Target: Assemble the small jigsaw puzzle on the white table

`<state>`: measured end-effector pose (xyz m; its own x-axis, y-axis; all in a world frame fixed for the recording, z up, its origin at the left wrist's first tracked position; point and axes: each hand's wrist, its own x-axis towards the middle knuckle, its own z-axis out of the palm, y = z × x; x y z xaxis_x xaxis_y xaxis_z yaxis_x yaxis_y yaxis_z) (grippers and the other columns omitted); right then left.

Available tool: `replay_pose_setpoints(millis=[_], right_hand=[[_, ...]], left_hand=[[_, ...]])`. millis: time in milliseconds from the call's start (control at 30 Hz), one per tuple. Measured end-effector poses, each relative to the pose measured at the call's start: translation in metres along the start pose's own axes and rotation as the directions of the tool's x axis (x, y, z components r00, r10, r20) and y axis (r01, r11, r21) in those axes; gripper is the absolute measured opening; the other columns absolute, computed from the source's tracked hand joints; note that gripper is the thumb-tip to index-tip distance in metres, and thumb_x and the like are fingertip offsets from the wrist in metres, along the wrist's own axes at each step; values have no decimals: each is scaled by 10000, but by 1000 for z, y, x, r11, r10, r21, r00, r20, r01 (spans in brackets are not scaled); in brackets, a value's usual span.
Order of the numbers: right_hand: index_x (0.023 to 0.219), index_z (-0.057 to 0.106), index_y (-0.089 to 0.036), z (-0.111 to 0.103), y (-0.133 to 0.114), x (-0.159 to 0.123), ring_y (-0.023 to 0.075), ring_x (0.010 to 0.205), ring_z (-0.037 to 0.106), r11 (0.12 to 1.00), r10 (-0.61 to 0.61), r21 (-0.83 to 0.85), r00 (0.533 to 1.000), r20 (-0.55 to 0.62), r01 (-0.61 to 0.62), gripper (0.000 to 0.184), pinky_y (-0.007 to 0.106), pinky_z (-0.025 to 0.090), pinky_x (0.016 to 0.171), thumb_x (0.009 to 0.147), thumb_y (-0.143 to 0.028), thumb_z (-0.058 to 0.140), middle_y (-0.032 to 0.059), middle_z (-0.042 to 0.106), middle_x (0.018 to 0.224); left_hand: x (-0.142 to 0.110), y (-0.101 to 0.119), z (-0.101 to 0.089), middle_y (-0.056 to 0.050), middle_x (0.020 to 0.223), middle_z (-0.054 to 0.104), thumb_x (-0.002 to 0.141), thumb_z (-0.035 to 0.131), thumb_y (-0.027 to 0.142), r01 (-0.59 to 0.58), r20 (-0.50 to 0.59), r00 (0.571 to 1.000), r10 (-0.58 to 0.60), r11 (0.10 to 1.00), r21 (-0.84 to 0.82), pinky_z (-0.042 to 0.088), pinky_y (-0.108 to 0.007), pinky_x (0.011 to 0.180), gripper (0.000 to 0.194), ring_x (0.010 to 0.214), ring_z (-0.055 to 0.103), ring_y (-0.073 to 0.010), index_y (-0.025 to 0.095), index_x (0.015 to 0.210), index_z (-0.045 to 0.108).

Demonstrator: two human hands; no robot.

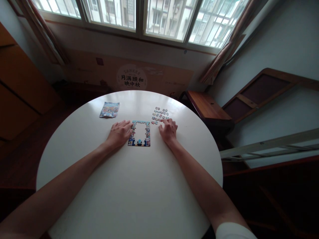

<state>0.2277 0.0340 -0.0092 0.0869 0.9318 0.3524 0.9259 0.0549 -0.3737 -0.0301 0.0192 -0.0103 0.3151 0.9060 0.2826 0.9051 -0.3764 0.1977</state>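
Puzzle border (139, 143) parked between left hand (121, 131) and right hand (168, 129)

So the border lies flat on the table (119, 192), its left edge right up against the fingertips of the left hand. That hand is palm down and laid out flat, fingers close to each other. The right hand is a bit beyond the border's right side, bare tabletop in between. Its fingers are curled, index poking at the near edge of the loose pieces (160, 116); can't tell if it's pinching one or just touching.

Shape-wise the border is a thin rectangle, longer front to back than across, straight outside and knobby inside. Looks like printed card, but I wouldn't swear to it. White tabletop shows through the middle. The table is round, smooth and kinda shiny toward the window (164, 23). Loose pieces are the classic knobbed type, spread in rough rows.

Looks: bottom strip is dark with bright blue patches, sides are crammed with multicolour bits, top goes teal. Finer details are too small to make out.

Further out, a printed packet (109, 109) lies past the left hand, and some brown wooden furniture (208, 105) stands off to the right.
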Motion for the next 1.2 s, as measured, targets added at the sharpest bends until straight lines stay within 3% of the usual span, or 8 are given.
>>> replay_pose_setpoints(millis=[67, 133, 267, 400, 667, 867, 1200], right_hand=[[1217, 618, -203, 0, 2, 2, 309, 1108, 432, 991, 119, -52, 993, -28, -120, 391, 433, 335, 924, 850, -274, 502, 137, 522, 1220], [1250, 596, -196, 0, 4, 3, 324, 1127, 406, 982, 164, -92, 987, 0, -163, 425, 449, 329, 939, 852, -313, 503, 144, 487, 1255], [1156, 634, -170, -1, 2, 3, 325, 1116, 410, 978, 164, -145, 984, 68, -153, 381, 450, 340, 939, 879, -373, 469, 149, 491, 1246], [1107, 655, -160, -2, 0, 2, 320, 1108, 425, 978, 161, -143, 985, 63, -151, 365, 439, 352, 934, 878, -378, 473, 146, 508, 1229], [1294, 559, -195, -5, 15, 10, 291, 1119, 437, 975, 193, -102, 980, -42, -196, 457, 417, 345, 929, 847, -263, 498, 133, 514, 1244], [1277, 590, -207, -8, 26, 15, 303, 1120, 440, 958, 263, -120, 965, 22, -259, 476, 440, 328, 962, 825, -340, 523, 126, 529, 1228], [1095, 695, -253, -7, 26, 16, 297, 1072, 451, 962, 268, -59, 963, 1, -267, 301, 458, 329, 937, 853, -347, 543, 109, 559, 1174]], left_hand=[[0, 0, 0, -57, 1417, 529, 944, 412, 348, -1, 3, 1000, 1, 1000, 8, 321, -437, 1095, 397, 1321, 453, -247, 247, 1287, 582], [0, 0, 1, -52, 1418, 529, 944, 412, 349, 0, 6, 1000, 0, 1000, 14, 320, -434, 1095, 395, 1322, 452, -245, 247, 1285, 582], [0, -1, 1, -53, 1415, 532, 943, 414, 349, 2, 8, 1000, -2, 1000, 12, 320, -437, 1095, 394, 1325, 448, -242, 253, 1287, 580], [0, -1, 2, -46, 1419, 529, 947, 411, 356, 0, 0, 1000, 0, 1000, 19, 321, -424, 1095, 392, 1327, 447, -234, 257, 1286, 581], [0, -1, 1, -52, 1418, 528, 942, 419, 347, 3, 2, 1000, -3, 1000, -5, 313, -442, 1104, 390, 1329, 442, -243, 267, 1285, 585], [0, 1, -1, -57, 1421, 525, 943, 414, 344, 5, 11, 1000, -5, 1000, -2, 308, -442, 1108, 395, 1329, 442, -242, 256, 1291, 579], [0, -1, 1, -56, 1429, 516, 942, 410, 355, 8, 9, 1000, -8, 1000, -17, 297, -452, 1113, 396, 1340, 430, -248, 271, 1290, 580]])
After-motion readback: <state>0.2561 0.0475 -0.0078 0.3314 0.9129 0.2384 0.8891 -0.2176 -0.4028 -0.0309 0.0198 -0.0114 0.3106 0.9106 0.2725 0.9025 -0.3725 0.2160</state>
